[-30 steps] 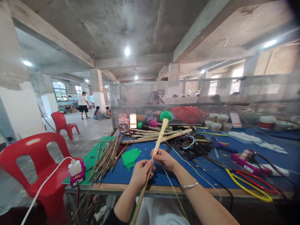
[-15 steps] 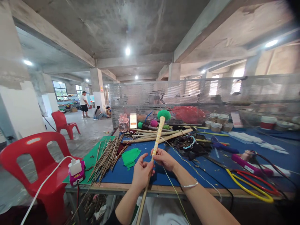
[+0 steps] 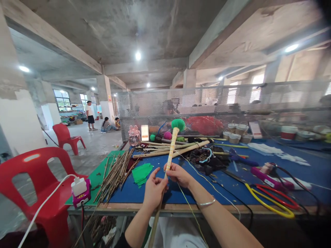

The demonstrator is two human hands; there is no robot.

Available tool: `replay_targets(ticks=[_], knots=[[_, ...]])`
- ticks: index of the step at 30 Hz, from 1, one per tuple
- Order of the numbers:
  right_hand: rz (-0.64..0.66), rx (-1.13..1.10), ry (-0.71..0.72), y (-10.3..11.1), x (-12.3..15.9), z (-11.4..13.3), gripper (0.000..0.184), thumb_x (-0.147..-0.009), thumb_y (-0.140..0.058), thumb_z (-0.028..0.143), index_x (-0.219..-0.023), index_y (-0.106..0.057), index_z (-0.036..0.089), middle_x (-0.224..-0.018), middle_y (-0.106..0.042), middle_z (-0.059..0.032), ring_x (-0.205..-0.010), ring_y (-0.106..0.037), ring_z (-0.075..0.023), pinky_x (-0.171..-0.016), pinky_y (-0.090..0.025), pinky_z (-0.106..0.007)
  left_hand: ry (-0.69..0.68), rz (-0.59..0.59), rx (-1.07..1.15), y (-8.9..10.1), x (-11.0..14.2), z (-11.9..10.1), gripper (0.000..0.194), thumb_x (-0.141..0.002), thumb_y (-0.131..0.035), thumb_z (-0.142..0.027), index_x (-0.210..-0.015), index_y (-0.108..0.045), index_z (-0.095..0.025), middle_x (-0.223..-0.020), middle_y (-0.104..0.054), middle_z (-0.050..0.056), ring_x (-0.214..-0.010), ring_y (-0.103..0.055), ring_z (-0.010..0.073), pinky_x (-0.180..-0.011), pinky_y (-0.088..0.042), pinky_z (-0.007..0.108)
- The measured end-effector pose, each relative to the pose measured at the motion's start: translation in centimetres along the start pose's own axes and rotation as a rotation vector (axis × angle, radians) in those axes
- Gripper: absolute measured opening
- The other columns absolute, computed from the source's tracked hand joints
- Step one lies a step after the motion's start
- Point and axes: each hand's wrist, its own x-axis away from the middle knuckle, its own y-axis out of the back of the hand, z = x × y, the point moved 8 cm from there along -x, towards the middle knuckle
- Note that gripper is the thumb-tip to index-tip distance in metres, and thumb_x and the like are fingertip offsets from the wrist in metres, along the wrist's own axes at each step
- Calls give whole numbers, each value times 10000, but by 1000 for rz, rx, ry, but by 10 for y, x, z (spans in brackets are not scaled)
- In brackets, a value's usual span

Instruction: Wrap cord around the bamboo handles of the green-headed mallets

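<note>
A stick [image 3: 171,151] with a round green head [image 3: 178,124] slants up and away over the table, its upper shaft wrapped in pale yellow cord. My left hand [image 3: 154,189] is closed round the bare shaft just below the wrapping, its index finger stretched out. Touching the lower end of the wrapping, my right hand [image 3: 179,175] pinches the shaft between thumb and fingers. A thin yellowish cord [image 3: 190,205] trails from beneath the right hand toward my lap. Whether the right fingertips also hold the cord is hidden.
Thin twigs [image 3: 115,174], a green cloth [image 3: 141,173] and thicker sticks [image 3: 152,148] lie on the blue tabletop. To the right are scissors [image 3: 274,203] with yellow and red handles and a purple power strip [image 3: 271,179]. A mesh screen [image 3: 144,112] stands behind; a red chair [image 3: 46,179] is left.
The whole view has shifted slightly left and down. Both hands keep nearly the same hold on the stick; the left index finger looks a little straighter.
</note>
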Motion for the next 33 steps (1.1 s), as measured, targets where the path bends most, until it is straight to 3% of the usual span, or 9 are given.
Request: replay_targets(ticks=[4,7,10,15,19,22,25,29,33], knots=[[-27,29,-5,3,-3,-5,352,-577,-723,337,-723,-458,156,-484,-436,86,-337,-245,-10,-344,-118,-176,41,48,-32,-4,0,4,678,-649,-608,-485,-1187,-407,-125,-627,-589,12,-457,-525,101,-422,-374,196],[-74,44,21,8,-5,-6,372,-533,-751,311,-701,-460,151,-537,-489,64,-392,-345,-25,-373,-198,-170,-96,-30,-142,1,-3,-2,586,-597,-681,-394,-1088,-492,-138,-652,-560,-10,-530,-513,83,-492,-404,187],[-78,45,29,8,-4,-4,358,-544,-748,293,-715,-470,147,-540,-489,66,-381,-323,-17,-364,-183,-171,-181,-107,-152,6,-2,-7,643,-542,-732,-306,-1108,-473,-145,-627,-529,-43,-551,-496,69,-542,-407,172],[36,-57,-7,0,-2,-2,337,-594,-715,302,-799,-495,149,-489,-406,94,-333,-211,-2,-340,-94,-185,-47,-38,14,2,2,-5,817,-591,-682,-417,-1266,-311,-141,-599,-576,-29,-486,-524,95,-478,-411,200],[75,-84,-26,0,-2,-4,297,-626,-692,300,-794,-500,148,-428,-318,114,-332,-172,-8,-347,-76,-185,32,1,52,0,4,-4,837,-620,-631,-489,-1291,-268,-146,-644,-631,25,-481,-559,119,-463,-429,219],[31,-41,-20,4,-3,-7,290,-620,-697,295,-756,-487,147,-452,-366,101,-333,-198,-6,-343,-84,-184,-4,-9,-9,1,4,-5,722,-632,-631,-466,-1223,-364,-147,-650,-607,11,-481,-536,95,-419,-397,180],[-9,-4,0,6,-3,-6,306,-603,-713,288,-742,-481,145,-486,-410,89,-341,-232,-5,-342,-105,-182,-105,-78,-43,5,2,-8,695,-555,-721,-371,-1149,-440,-147,-628,-553,-32,-482,-497,61,-404,-360,142],[32,-48,9,1,-2,-2,323,-618,-707,301,-806,-494,146,-490,-390,96,-342,-212,-4,-342,-99,-181,-78,-78,28,4,2,-6,801,-552,-727,-363,-1229,-359,-144,-580,-553,-50,-451,-495,66,-423,-381,160],[93,-107,-47,-7,0,-3,362,-638,-690,320,-887,-496,144,-471,-375,99,-335,-197,-8,-339,-82,-180,-20,-40,97,2,5,-8,821,-612,-676,-410,-1277,-280,-134,-615,-615,4,-481,-560,107,-475,-434,205]])
